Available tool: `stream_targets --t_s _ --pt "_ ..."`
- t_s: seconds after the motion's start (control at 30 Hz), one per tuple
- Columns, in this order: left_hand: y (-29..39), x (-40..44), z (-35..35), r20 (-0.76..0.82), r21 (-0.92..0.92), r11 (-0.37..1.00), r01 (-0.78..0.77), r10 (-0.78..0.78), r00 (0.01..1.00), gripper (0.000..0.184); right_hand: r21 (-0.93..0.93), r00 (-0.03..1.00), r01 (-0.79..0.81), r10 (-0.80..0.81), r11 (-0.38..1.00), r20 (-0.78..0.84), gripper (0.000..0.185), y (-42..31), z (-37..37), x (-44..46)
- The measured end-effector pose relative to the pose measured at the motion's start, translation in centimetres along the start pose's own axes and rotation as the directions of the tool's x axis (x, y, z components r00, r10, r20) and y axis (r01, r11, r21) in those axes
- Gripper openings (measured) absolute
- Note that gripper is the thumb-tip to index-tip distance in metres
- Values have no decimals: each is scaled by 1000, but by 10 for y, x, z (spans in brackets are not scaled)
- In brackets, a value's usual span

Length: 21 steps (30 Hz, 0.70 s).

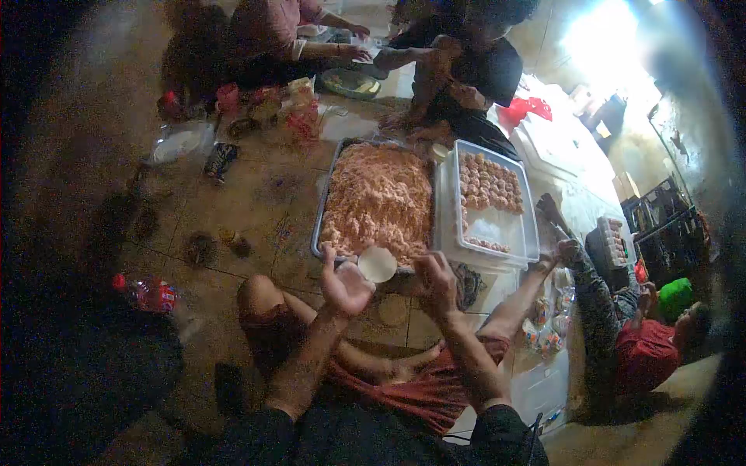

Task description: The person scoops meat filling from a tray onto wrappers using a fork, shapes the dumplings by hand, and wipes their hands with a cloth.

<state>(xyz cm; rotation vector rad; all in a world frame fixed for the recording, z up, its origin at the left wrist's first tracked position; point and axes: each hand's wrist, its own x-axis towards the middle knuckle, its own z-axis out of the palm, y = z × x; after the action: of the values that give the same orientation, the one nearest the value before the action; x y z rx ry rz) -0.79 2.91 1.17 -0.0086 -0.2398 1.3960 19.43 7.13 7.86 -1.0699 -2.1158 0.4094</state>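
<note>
Your left hand (347, 288), spread palm-up, touches the pale disc (377, 265); your right hand (437, 286), fingers curled, lies apart, right of the disc.

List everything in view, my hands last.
Tray: one, dark, centre
Filling: one mass, pinkish, in tray
Wrapper: one, pale, tray's near edge
Box: one, clear, right of tray
Lumps: many, pinkish, in box
Second box: one, pale, far right
Bottle: one, red-capped, left floor
Packets: several, mixed, right
Item: one, green, far right
Basin: one, greenish, far ahead
People: at least three, pink, black, red tops, ahead, right
Clutter: uncounted, reddish, ahead left
Left hand: one, bare, at wrapper
Right hand: one, bare, right of wrapper
</note>
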Motion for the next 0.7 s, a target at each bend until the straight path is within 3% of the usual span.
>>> stream_targets --t_s 0.07,0.1,0.13,0.17,0.23,0.3,0.37,0.5,0.57,0.6,0.63,0.67,0.7 --pt "-8 6 3 229 -188 980 62 -18 973 90 -100 999 33 -36 995 -33 20 9 25 -21" --pt "-15 7 16 -82 -59 994 -95 90 993 92 -204 995 65 -78 977 -57 22 21 43 -34" --pt "-20 7 27 -361 116 972 -203 232 903 94 10 999 5 -5 1000 -44 25 25 53 -40" --pt "-21 5 36 -359 124 972 -199 231 904 94 222 997 -60 69 973 -31 29 15 56 -38" --pt "-22 -3 47 -251 211 957 -196 247 936 97 90 993 69 -59 994 -107 32 -12 39 -40" --pt "-18 -1 31 -227 228 955 -191 243 943 98 116 997 33 -24 993 -78 34 -13 35 -46" --pt "-14 2 25 -191 242 952 -189 238 952 99 -32 995 96 -95 995 39 33 -1 46 -53" --pt "-8 -4 25 -152 202 973 -107 139 979 99 -43 991 -72 76 997 108 34 15 44 -59" --pt "2 -14 18 -126 223 973 -62 92 988 98 -185 957 251 -215 950 193 52 7 18 -49" --pt "10 -16 5 -123 192 978 -84 109 986 98 -221 916 382 -336 897 217 47 6 6 -42" --pt "13 -15 5 -121 163 981 -106 126 985 97 -222 916 383 -337 897 217 47 11 0 -42" --pt "16 -15 5 -285 212 960 -181 238 929 94 -147 925 357 -327 923 195 42 14 -3 -41" --pt "21 -18 6 -287 214 959 -186 244 926 94 -66 933 329 -313 942 175 38 15 -4 -40"
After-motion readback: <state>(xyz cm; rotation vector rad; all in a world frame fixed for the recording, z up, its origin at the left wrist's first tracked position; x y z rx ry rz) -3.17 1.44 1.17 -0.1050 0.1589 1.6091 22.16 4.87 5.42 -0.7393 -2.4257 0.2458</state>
